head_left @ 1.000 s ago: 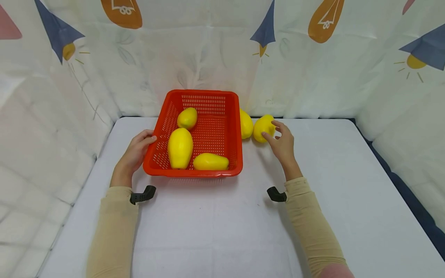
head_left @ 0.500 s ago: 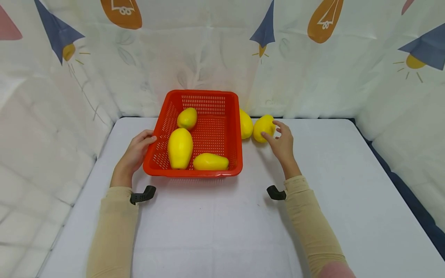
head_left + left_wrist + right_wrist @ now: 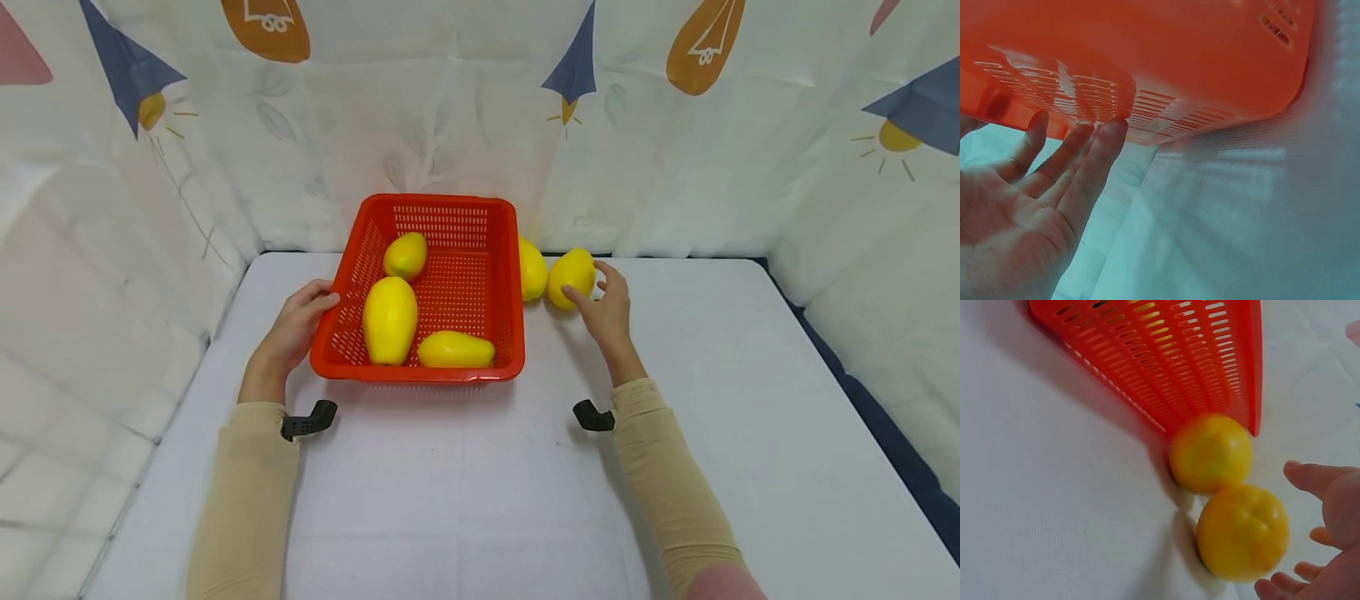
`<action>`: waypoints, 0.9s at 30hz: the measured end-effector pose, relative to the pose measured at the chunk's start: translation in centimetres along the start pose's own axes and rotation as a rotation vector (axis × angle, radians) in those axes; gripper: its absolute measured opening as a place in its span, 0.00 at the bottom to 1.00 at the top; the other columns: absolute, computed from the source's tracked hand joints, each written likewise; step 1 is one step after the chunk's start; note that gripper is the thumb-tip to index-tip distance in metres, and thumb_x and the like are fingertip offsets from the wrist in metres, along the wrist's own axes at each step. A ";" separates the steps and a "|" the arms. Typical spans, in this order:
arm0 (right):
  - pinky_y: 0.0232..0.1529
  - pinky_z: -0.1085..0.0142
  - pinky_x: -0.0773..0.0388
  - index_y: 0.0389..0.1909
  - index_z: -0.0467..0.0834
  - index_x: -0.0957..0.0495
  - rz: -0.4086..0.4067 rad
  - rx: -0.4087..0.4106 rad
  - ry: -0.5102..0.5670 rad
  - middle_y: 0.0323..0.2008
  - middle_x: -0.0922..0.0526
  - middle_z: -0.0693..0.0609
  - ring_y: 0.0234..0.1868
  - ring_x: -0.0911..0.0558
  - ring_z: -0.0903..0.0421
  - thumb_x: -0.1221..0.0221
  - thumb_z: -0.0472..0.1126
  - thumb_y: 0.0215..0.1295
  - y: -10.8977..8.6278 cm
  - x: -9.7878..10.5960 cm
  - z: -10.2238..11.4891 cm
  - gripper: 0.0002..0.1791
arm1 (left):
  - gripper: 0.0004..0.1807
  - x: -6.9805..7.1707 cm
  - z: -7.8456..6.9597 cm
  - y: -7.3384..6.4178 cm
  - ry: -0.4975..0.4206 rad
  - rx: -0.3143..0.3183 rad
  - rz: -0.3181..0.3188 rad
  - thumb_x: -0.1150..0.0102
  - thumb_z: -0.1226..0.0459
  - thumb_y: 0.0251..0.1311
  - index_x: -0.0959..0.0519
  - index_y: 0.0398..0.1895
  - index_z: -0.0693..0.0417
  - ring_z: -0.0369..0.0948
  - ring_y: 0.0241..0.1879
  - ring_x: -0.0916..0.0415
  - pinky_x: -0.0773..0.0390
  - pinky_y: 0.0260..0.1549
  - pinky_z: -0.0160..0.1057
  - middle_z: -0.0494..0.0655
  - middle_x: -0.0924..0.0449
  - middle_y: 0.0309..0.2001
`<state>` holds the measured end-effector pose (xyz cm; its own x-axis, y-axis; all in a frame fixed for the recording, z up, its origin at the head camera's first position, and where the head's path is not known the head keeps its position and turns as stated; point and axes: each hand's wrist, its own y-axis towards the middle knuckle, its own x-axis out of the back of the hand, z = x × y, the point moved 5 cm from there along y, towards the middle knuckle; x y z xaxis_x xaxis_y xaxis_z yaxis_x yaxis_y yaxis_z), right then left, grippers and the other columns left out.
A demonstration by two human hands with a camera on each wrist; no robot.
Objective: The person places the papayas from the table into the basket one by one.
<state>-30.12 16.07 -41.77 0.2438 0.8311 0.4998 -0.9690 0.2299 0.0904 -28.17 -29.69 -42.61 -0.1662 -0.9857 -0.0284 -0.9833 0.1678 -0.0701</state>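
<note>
A red perforated plastic basket (image 3: 468, 283) stands left of centre, its near rim above the table. At its left rim is my left hand (image 3: 288, 333), thumb over the rim and fingertips against the outer wall in the left wrist view. Inside lie a small round yellow fruit (image 3: 406, 256), a large oval one (image 3: 389, 321) and a long one (image 3: 455, 349). Right of the basket sit two yellow lobed fruits: one (image 3: 532, 271) partly hidden by its wall, the other (image 3: 572, 277) beside my right hand (image 3: 609, 317). That hand's thumb and fingers are spread, apart from the fruit in the right wrist view.
A white cloth covers the table (image 3: 457, 492). Behind it hangs a pale curtain (image 3: 465, 125) with printed rockets and bulbs. A black wrist-worn device (image 3: 309, 419) juts from the left sleeve, another (image 3: 592, 416) from the right.
My right hand has drawn in very slightly to the left at the outer fruit. My left hand, the basket and the fruits stay where they were.
</note>
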 end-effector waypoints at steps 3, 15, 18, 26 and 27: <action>0.67 0.49 0.33 0.71 0.47 0.42 0.008 -0.022 0.008 0.73 0.44 0.44 0.69 0.36 0.40 0.35 0.54 0.60 0.1 -0.3 -0.1 0.41 | 0.11 0.0 0.0 -0.1 0.004 0.004 -0.005 0.53 0.57 0.71 0.30 0.50 0.51 0.36 0.42 0.24 0.21 0.41 0.29 0.41 0.24 0.44; 0.66 0.50 0.33 0.72 0.48 0.45 0.022 -0.058 -0.028 0.73 0.45 0.44 0.68 0.36 0.41 0.35 0.55 0.60 0.6 -0.7 -0.5 0.44 | 0.11 0.1 0.0 0.0 0.001 -0.001 -0.005 0.52 0.57 0.71 0.29 0.51 0.51 0.36 0.42 0.24 0.21 0.40 0.29 0.40 0.24 0.44; 0.66 0.50 0.32 0.73 0.48 0.46 0.022 -0.064 -0.030 0.73 0.44 0.43 0.68 0.36 0.42 0.35 0.55 0.59 0.8 -0.8 -0.6 0.45 | 0.10 0.1 -0.1 -0.1 -0.014 -0.009 0.003 0.52 0.57 0.71 0.29 0.50 0.50 0.35 0.41 0.24 0.21 0.40 0.29 0.40 0.24 0.44; 0.68 0.49 0.34 0.74 0.50 0.48 0.037 -0.110 -0.027 0.74 0.45 0.46 0.70 0.38 0.42 0.36 0.55 0.59 0.8 -1.1 -0.9 0.46 | 0.10 -0.1 -0.2 -0.3 -0.034 -0.023 0.033 0.51 0.58 0.71 0.29 0.49 0.51 0.35 0.40 0.23 0.20 0.39 0.28 0.43 0.25 0.44; 0.68 0.49 0.35 0.74 0.50 0.49 0.038 -0.109 -0.027 0.74 0.45 0.46 0.70 0.38 0.42 0.36 0.55 0.59 0.9 -1.2 -0.9 0.47 | 0.10 -0.1 -0.2 -0.3 -0.036 -0.026 0.036 0.51 0.58 0.71 0.30 0.49 0.52 0.35 0.40 0.23 0.20 0.39 0.28 0.43 0.25 0.44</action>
<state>-31.21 15.74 -43.01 0.2047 0.8264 0.5246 -0.9670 0.2538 -0.0225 -27.86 -29.67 -42.39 -0.1995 -0.9776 -0.0665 -0.9784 0.2025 -0.0420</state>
